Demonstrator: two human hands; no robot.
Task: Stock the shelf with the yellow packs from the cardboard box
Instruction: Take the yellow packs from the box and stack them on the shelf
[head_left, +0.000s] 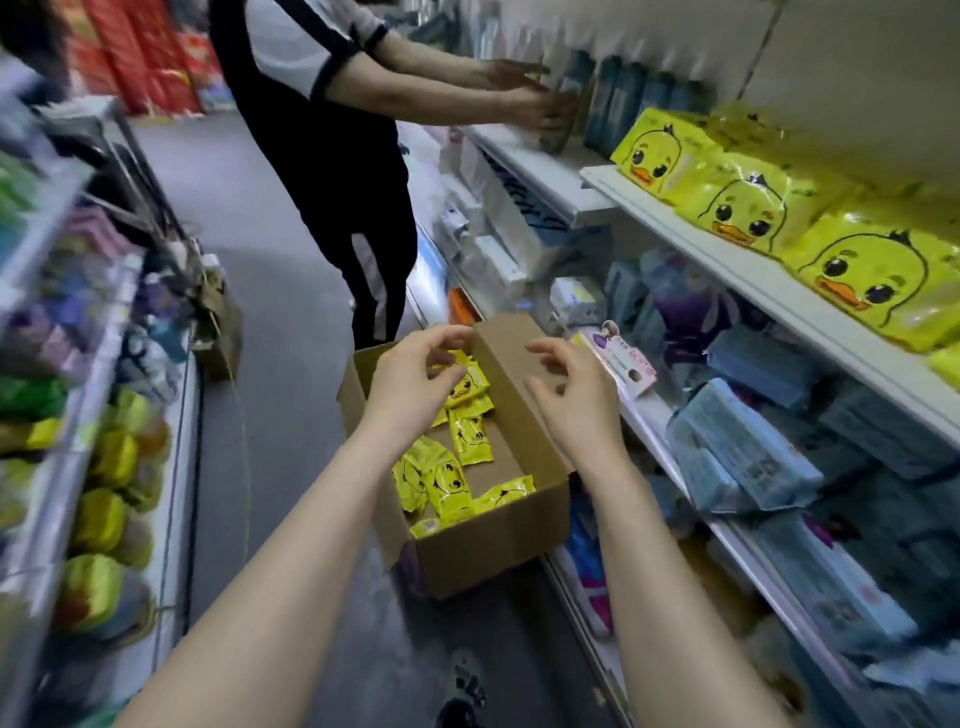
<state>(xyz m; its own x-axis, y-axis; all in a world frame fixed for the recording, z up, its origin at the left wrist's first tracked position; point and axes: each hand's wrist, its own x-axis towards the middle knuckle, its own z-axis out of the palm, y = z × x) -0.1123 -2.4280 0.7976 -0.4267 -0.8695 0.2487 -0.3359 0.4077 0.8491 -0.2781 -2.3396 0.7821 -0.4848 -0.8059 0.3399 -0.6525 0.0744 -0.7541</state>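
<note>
Our left hand (415, 376) hovers over the open cardboard box (493, 551), fingers loosely curled, apart and gripping nothing. Our right hand (574, 400) hangs above the box's right flap, likewise empty. Small yellow duck packs (449, 480) lie loose inside the box. Up and right of the box, larger duck packs (748, 208) line the white shelf (727, 265). Beyond the box, another person (332, 130) reaches towards the shelving.

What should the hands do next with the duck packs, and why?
Probably lower the left hand to grip a yellow pack in the cardboard box: it and the right hand hover above, holding nothing, and packs lie inside.
</note>
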